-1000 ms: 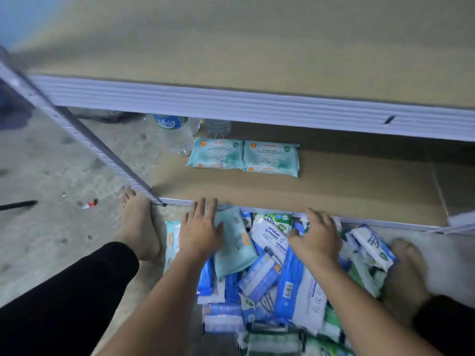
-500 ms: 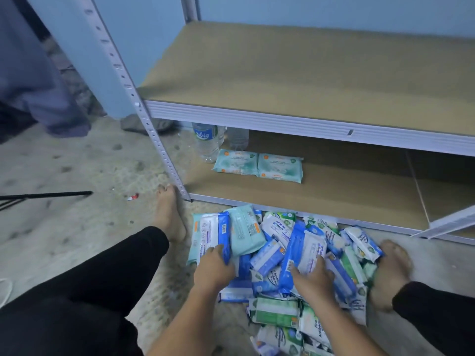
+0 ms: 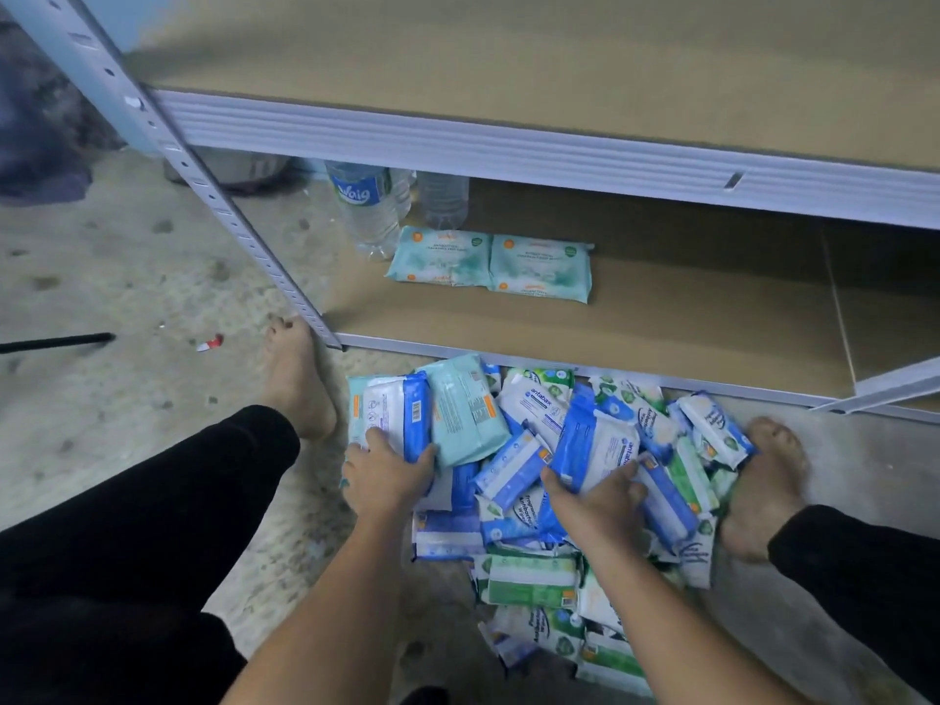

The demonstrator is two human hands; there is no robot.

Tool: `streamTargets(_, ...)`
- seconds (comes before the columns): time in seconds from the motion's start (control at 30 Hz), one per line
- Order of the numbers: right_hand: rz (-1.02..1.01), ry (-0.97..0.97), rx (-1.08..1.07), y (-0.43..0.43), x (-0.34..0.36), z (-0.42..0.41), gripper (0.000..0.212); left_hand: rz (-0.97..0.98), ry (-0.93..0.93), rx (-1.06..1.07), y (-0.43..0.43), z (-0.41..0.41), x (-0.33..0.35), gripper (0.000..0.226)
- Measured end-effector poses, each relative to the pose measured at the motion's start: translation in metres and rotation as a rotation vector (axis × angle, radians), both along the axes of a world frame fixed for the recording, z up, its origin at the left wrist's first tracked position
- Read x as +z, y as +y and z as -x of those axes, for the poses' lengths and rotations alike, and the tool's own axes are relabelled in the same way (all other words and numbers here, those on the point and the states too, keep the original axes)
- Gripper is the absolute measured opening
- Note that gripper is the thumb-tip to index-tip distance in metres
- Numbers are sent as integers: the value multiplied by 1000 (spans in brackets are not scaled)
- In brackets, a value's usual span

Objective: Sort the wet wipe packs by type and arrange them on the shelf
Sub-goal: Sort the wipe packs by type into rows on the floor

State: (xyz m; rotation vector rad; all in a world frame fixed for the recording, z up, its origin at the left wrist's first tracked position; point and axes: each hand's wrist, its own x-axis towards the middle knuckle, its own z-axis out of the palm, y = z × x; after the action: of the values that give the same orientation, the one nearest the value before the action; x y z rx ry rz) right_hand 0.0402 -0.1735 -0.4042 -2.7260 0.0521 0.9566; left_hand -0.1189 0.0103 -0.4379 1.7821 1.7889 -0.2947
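Our left hand (image 3: 389, 478) curls round the near end of a flat white-and-blue wet wipe pack (image 3: 394, 412), with the thumb on its blue edge. Our right hand (image 3: 595, 503) grips a second blue-and-white wet wipe pack (image 3: 592, 442) by its near end, fingers bent over the wrapper. Both packs lie on top of a loose pile of wet wipe packs (image 3: 534, 585) on the grey concrete floor (image 3: 127, 277), just in front of the shelf. The pile sits between our bare feet: the left foot (image 3: 297, 384) is beside the perforated white metal corner post (image 3: 203, 188), and the right foot (image 3: 763, 485) touches the pile's right edge. We see blue-and-white, green-and-white and pale teal wrappers mixed together. One face-down teal pack (image 3: 465, 409) shows its barcode, just beside the pack in our left hand.

On the bottom brown fibreboard shelf (image 3: 686, 318), a pale teal wet wipe pack with orange dots (image 3: 440, 256) and its twin (image 3: 541, 269) lie flat, side by side and touching. Behind them on the left stand a clear plastic water bottle with a blue label (image 3: 366, 206) and a smaller clear bottle (image 3: 442, 201). We cannot tell whether these stand on the board or behind it. Above runs the upper fibreboard shelf (image 3: 508, 53), which has a ribbed white edge. Away to the left, a red-and-white scrap (image 3: 211, 343) and a thin black rod (image 3: 56, 342) lie on the floor.
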Motion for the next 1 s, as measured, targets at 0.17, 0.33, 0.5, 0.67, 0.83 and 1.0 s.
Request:
streamTargets(0.17, 64, -13, 107, -5, -7, -1, 129, 35, -24, 33, 2, -3, -2, 86)
streamTargets(0.33, -62, 76, 97, -18, 3, -16, 127, 159, -179, 72, 2, 3, 16, 92)
streamTargets(0.5, -384, 150, -19, -37, 31, -19, 100, 497, -536, 202, -15, 2, 50, 77)
streamTargets(0.67, -819, 513, -575, -56, 53, -12, 42, 946, -888, 330, -41, 10, 74, 73)
streamTargets(0.83, -1052, 837, -867, -87, 71, -11, 58, 1242, -1061, 375, -76, 11, 94, 63)
streamTargets(1.0, -1079, 910, -787, -92, 82, -8, 41, 1388, -1008, 325, -98, 6, 90, 69)
